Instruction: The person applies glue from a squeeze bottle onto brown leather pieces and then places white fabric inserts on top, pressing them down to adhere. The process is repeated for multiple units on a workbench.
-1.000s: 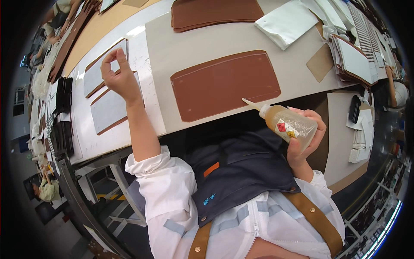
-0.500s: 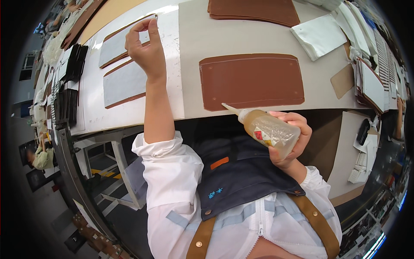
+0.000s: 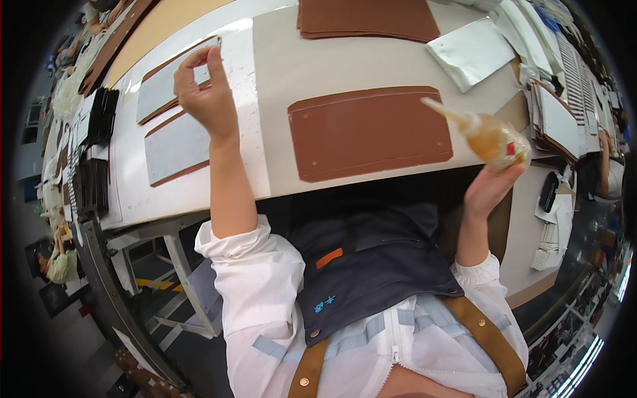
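Observation:
My right hand (image 3: 492,187) is wrapped round a clear squeeze bottle (image 3: 494,140) of amber liquid, tilted, its long pale nozzle pointing up and left. The bottle is slightly blurred. Its tip is at the upper right of a flat brown panel (image 3: 371,136) that lies near the table's front edge; I cannot tell whether they touch. My left hand (image 3: 207,99) is raised at the left, thumb and forefinger curled together in a pinch. Anything between those fingertips is too small to make out. Behind that hand lie grey panels with brown edges (image 3: 176,147).
A stack of brown panels (image 3: 368,20) lies at the far side. To the right are a folded white sheet (image 3: 471,53) and stacked pale pieces (image 3: 561,123). Black stacks (image 3: 98,119) stand at the left edge. Other people work in the distance.
My right hand has moved the bottle up and right, from the brown panel's lower left to its upper right. The whole view has shifted a little; my left hand keeps its pinch.

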The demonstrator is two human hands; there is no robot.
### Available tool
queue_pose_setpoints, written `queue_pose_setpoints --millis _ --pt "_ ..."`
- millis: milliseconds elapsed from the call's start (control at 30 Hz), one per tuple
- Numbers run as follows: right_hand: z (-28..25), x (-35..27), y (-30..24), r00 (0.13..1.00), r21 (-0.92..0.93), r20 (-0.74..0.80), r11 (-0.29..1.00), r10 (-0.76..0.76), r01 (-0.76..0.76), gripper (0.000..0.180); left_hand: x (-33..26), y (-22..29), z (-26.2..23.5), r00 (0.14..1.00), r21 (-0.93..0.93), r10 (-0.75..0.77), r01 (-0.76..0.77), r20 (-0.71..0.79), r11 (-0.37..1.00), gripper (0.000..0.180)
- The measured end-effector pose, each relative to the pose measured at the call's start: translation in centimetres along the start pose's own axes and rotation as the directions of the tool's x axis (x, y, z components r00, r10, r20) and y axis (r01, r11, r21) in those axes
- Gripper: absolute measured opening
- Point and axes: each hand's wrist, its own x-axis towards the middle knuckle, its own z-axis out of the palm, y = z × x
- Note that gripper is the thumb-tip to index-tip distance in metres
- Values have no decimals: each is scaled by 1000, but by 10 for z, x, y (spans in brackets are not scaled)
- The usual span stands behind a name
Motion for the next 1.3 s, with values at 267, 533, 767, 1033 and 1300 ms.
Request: queue_pose_setpoints --millis 267,533,767,1033,1300 --pt "-141 89 49 992 -689 -111 724 -65 -30 52 -3 7 7 999 33 -19 18 36 999 13" --pt "23 105 -8 818 -599 528 582 -227 549 25 -5 24 11 986 44 2 -9 164 999 12" --pt "58 124 40 705 -624 705 408 -73 666 5 10 102 31 779 -17 299 -347 551 938 15" --pt "55 140 31 815 -633 575 670 73 387 12 -47 155 137 400 -399 479 -269 782 877 25" --pt "-9 239 17 981 425 -48 893 188 -150 15 -84 159 197 189 -332 456 -457 870 825 32"
